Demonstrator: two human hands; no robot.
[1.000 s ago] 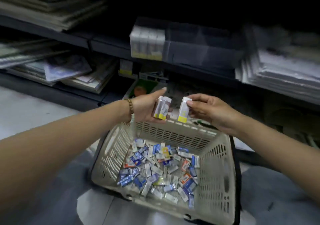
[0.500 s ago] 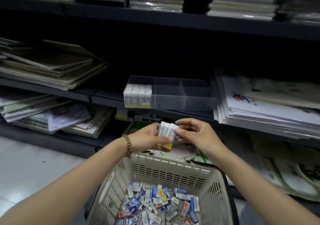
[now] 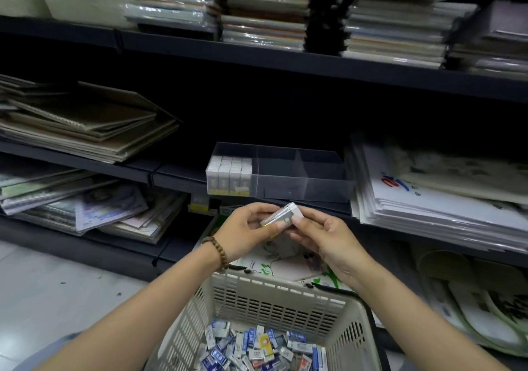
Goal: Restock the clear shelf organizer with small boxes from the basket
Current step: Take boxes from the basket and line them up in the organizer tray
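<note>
Dark metal shelving stacked with notebooks (image 3: 85, 125) and sheaves of paper (image 3: 428, 196) lines a stationery aisle, where a person restocks a clear shelf organizer (image 3: 314, 189) on the middle shelf. Both hands meet just below the organizer's front wall. The left hand (image 3: 245, 228), a bead bracelet (image 3: 218, 252) at its wrist, and the right hand (image 3: 323, 236) each pinch a bundle of small boxes (image 3: 283, 217) between thumb and fingertips, so both grips are clamped on the stock, not loose. The bundle lies tilted in the air beyond the far rim of the basket (image 3: 274, 299), touching neither shelf nor basket. Only the organizer's left compartment holds stocked boxes (image 3: 230, 175), packed upright in rows; the compartments to its right look bare. Loose boxes (image 3: 257, 348) litter the basket's bottom. The step in hand appears to be squaring the bundle before loading. The next move calls for lifting it over the front wall and standing it upright in the next free compartment
</note>
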